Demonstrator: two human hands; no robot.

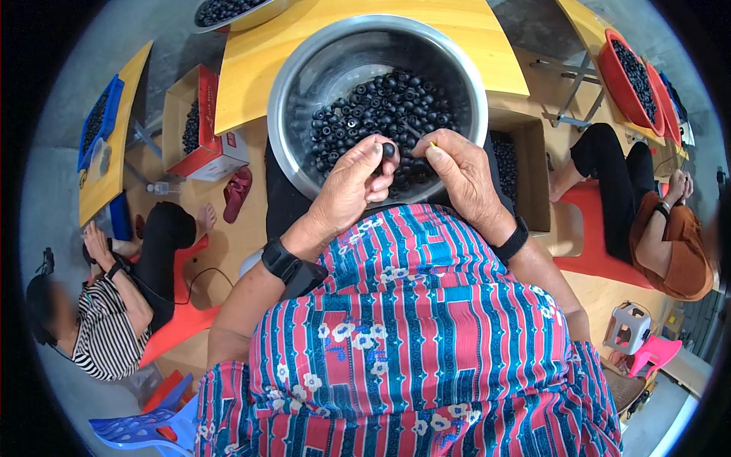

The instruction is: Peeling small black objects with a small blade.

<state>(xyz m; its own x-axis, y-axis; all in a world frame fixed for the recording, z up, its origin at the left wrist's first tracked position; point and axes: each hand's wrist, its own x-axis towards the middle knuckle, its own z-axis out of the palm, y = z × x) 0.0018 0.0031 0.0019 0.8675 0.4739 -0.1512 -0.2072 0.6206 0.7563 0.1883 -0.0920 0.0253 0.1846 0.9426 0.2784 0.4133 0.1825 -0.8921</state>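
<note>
Steel bowl [293, 68] is shiny silver, filled with black round beads [388, 103]. One black bead [388, 150] sits at left hand [352, 185] fingertips; thin yellow stick [432, 143] at right hand [468, 181]. Both wrists carry black bands [293, 266]. Shirt [411, 343] is red-pink and blue striped with small white flowers. Tabletop [472, 46] is yellow wood. Box [205, 122] at its left edge is red and white cardboard. Stools [601, 228] are red-orange. Tray [99, 122] is blue. Basin [628, 76] at right is red. Neighbour's top [106, 335] is black-and-white striped; the other's [678, 244] is brown.
</note>
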